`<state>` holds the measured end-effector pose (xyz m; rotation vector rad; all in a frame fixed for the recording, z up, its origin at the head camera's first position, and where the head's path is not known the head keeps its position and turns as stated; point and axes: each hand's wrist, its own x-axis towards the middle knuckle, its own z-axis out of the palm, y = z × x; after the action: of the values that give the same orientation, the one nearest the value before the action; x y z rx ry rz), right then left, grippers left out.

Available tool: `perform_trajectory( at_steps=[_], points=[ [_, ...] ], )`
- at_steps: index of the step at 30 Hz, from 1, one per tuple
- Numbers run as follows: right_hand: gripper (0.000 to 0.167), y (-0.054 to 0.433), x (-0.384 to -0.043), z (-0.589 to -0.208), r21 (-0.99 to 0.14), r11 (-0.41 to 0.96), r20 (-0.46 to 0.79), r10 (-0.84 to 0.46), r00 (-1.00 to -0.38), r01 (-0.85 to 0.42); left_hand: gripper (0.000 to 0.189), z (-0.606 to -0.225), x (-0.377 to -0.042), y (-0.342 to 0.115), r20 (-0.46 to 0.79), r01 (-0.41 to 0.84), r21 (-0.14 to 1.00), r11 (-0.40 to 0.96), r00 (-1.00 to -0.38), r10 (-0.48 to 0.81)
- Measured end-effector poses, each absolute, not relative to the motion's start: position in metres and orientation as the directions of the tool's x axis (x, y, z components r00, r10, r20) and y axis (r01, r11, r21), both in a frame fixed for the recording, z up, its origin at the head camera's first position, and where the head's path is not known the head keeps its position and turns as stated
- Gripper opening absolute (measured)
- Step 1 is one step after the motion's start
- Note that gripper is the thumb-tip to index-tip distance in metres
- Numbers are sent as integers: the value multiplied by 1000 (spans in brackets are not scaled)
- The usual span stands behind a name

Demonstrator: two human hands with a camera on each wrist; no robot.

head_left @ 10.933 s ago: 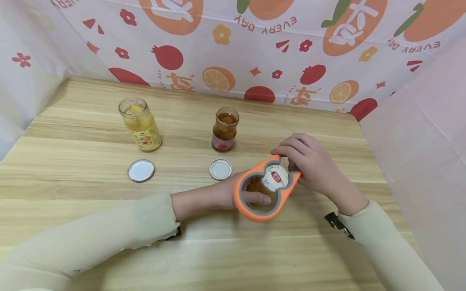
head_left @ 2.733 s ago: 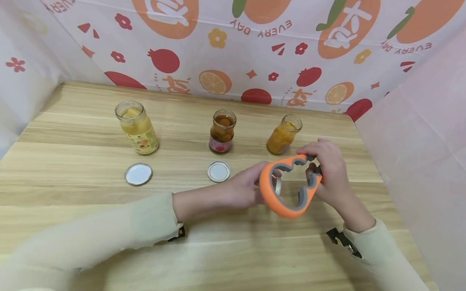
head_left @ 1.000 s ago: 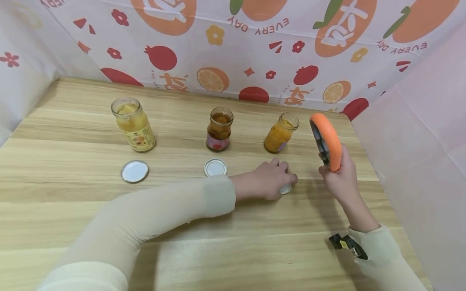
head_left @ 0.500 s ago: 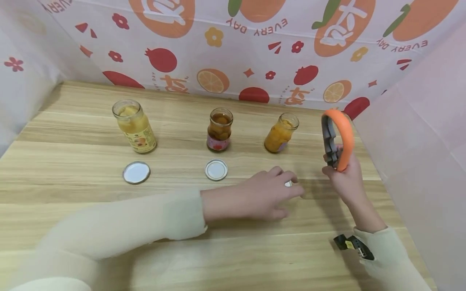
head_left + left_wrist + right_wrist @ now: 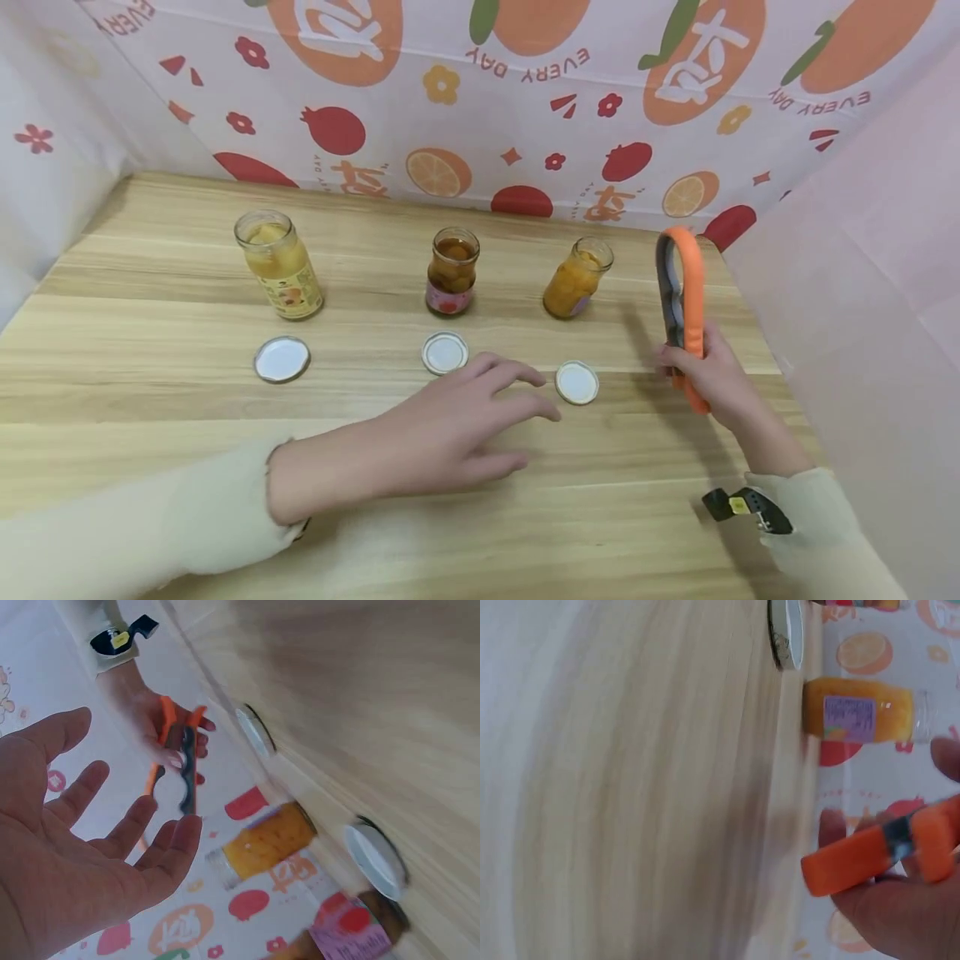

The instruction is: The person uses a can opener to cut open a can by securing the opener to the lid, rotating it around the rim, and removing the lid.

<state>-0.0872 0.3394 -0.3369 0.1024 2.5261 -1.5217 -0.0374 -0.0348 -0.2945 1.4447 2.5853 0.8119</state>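
Observation:
My left hand (image 5: 442, 429) hovers over the middle of the table, fingers spread and slightly bent, holding nothing. Just beyond its fingertips a jar lid (image 5: 577, 382) lies with its white inside up. My right hand (image 5: 708, 375) grips an orange and grey jar opener (image 5: 684, 308), raised upright above the table's right side. Behind the lid stands an uncovered jar of orange fruit (image 5: 574, 283). In the right wrist view the opener's orange handle ends (image 5: 847, 862) show in the hand, and the orange fruit jar (image 5: 862, 712) has a purple label.
An open jar of dark fruit (image 5: 452, 275) stands at centre with a lid (image 5: 445, 352) before it. Farther left are an open yellow fruit jar (image 5: 281, 267) and its nearby lid (image 5: 282, 359). A printed curtain (image 5: 480, 108) borders the wooden table (image 5: 187, 400).
The orange fruit jar was uncovered and set in the back row. My left hand let go of its lid and drew back left. The right hand raised the opener upright.

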Motion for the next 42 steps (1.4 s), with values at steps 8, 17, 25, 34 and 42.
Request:
perform_trajectory(
  at_steps=[8, 17, 25, 34, 42],
  points=[
    [58, 360, -99, -345, -834, 505, -314, -105, -944, 221, 41, -300, -18, -68, 212, 754, 474, 455, -599, 772],
    [91, 374, -109, -352, -643, 751, -287, -56, -956, 149, 43, -302, 2, -94, 212, 705, 474, 527, -672, 709],
    [96, 372, -116, -355, -504, 861, -233, -67, -970, 62, 45, -307, 14, -111, 259, 703, 440, 558, -695, 671],
    [97, 367, -123, -360, -398, 917, -205, -88, -975, 1, 41, -310, 24, -122, 324, 705, 442, 555, -702, 634],
    [94, 361, -124, -373, -391, 920, -210, -107, -972, -17, 52, -316, 25, -132, 339, 687, 427, 588, -724, 600]
  ],
)
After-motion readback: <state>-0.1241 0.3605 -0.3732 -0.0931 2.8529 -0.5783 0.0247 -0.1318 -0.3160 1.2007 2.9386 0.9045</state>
